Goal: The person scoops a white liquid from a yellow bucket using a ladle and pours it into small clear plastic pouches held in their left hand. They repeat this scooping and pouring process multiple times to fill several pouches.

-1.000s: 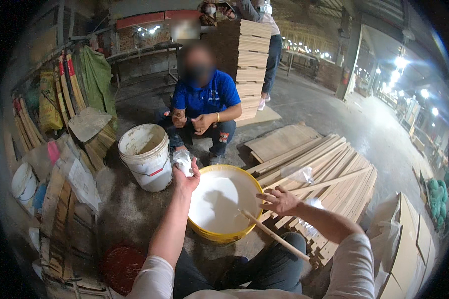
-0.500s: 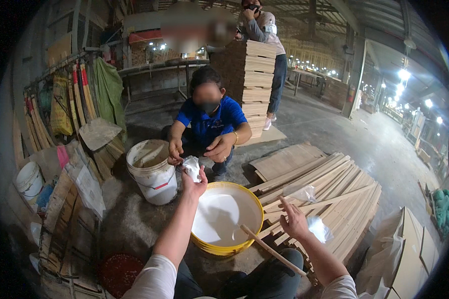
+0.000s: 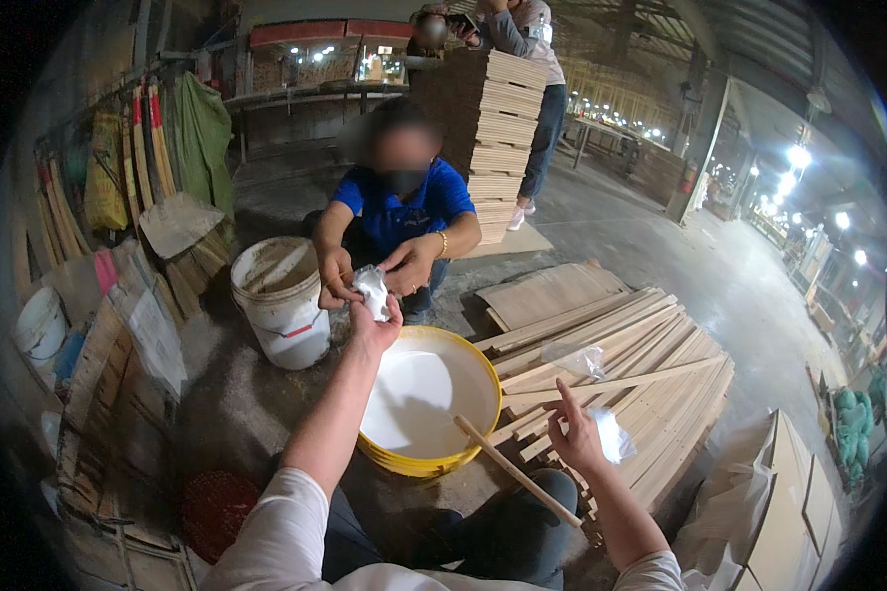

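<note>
My left hand is closed on a small clear plastic bag of white material, held out beyond the yellow tub. Both hands of a co-worker in a blue shirt also touch the bag from the far side. Below it stands the round yellow tub, holding white liquid. A wooden stick rests slantwise over its near right rim. Off to the right, my right hand holds nothing, its index finger stretched out and the other fingers partly bent, over the wooden strips.
Wooden strips lie piled at the right, bearing a clear bag and a white bag. A white bucket stands left of the co-worker. Behind are stacked boards and another person. Wrapped panels lie lower right.
The co-worker's hands have closed in on the bag in my left hand. My right hand's fingers have bent, leaving the index finger extended. The whole view has shifted slightly.
</note>
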Motion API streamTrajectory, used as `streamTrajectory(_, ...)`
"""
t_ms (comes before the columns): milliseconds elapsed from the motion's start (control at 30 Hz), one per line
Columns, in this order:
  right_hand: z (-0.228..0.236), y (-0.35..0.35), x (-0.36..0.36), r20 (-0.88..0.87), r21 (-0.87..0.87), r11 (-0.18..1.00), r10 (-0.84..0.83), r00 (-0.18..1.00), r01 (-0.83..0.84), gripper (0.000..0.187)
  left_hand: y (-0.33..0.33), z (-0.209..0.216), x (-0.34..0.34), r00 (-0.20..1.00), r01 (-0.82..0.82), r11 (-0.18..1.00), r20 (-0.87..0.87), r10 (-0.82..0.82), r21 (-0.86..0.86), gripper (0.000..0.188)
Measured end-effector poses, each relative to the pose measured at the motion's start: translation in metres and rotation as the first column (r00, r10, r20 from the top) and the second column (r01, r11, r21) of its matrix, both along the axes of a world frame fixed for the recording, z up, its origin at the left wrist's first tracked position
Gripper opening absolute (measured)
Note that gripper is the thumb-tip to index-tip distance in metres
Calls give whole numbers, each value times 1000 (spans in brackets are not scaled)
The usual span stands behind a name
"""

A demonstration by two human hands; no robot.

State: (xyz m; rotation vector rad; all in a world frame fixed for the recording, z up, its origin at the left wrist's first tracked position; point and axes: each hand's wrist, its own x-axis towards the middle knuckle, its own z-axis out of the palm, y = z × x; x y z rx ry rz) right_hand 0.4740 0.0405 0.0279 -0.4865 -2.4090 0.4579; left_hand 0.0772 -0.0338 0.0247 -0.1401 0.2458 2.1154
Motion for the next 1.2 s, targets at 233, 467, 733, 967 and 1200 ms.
streamTrajectory(233, 8, -12, -4, -49, -5, 999, 53, 997, -53, 70, 12, 8, 6, 996, 61, 998, -69, -60, 5, 39)
streamTrajectory(467, 18, -23, -12, -96, -32, 997, 61, 994, -64, 72, 36, 13, 14, 984, 107, 994, -146, -102, 27, 51)
streamTrajectory(733, 29, -30, -20, -137, -121, 987, 87, 987, -104, 70, 39, 19, 30, 988, 142, 989, -49, -144, -40, 50)
streamTrajectory(967, 33, -57, -57, -548, -720, 533, -46, 835, -443, 63, -31, 8, 84, 893, 415, 866, -306, -330, 277, 30)
streamTrajectory(1200, 26, -115, -124, -628, -694, 415, 52, 777, -588, 77, -100, 11, 113, 907, 319, 881, -382, -177, 349, 15)
